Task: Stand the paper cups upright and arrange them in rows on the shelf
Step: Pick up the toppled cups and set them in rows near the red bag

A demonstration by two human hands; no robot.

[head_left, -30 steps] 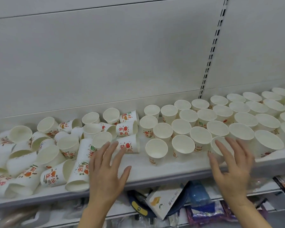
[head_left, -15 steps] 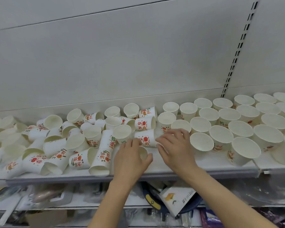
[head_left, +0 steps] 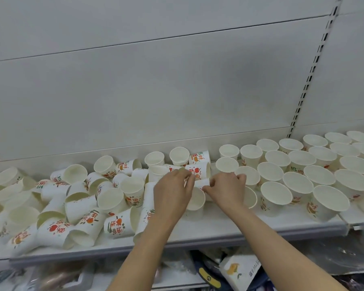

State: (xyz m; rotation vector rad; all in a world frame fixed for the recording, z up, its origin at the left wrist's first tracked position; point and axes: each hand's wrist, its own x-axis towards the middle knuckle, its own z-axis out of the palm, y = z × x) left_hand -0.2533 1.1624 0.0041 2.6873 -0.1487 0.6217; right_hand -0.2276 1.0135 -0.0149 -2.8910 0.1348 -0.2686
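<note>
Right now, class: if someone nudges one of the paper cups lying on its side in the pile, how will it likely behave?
A tipped cup would probably roll in a curve, since its wall tapers. It looks thin and empty, so likely light and easily crushed. Leaning neighbours would probably shift along the shelf.

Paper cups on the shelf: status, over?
Left hand and right hand both pinching a lying cup. Upright rows done on right. Toppled pile remains left, crowding the work spot.

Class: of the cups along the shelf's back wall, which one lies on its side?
The printed cup just left of the gap: its orange lettering faces us, while its neighbours stand mouth up.
</note>
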